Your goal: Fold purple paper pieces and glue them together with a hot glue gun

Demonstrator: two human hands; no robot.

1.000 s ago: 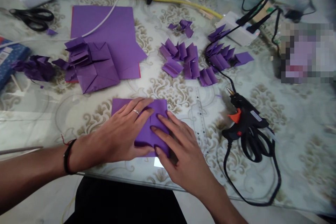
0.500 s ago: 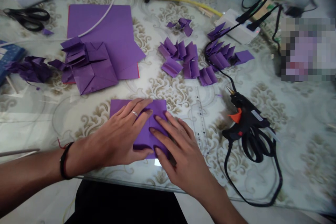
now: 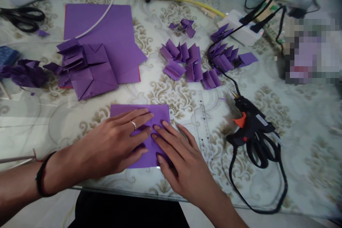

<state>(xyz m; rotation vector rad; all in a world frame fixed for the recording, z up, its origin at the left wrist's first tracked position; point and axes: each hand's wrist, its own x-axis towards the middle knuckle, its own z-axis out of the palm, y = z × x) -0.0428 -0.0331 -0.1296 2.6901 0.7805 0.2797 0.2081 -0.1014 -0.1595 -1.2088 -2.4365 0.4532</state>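
Observation:
A purple paper square [image 3: 160,112] lies flat near the table's front edge. My left hand [image 3: 112,146], with a ring on one finger, rests on it palm down with fingers stretched out. My right hand [image 3: 179,160] lies flat on the paper's right part, fingertips close to those of the left hand. Both hands press on the paper and cover most of it. A clear ruler [image 3: 204,124] lies just right of my right hand.
A black glue gun [image 3: 249,123] with its cord lies at the right on black scissors. Several folded purple pieces [image 3: 192,60] sit behind the paper. Purple sheets [image 3: 107,32] and folded shapes lie at the back left. Another pair of scissors [image 3: 21,17] is far left.
Both hands have slid a little toward me on the paper and lie flatter. The view has shifted slightly; the paper stays in place.

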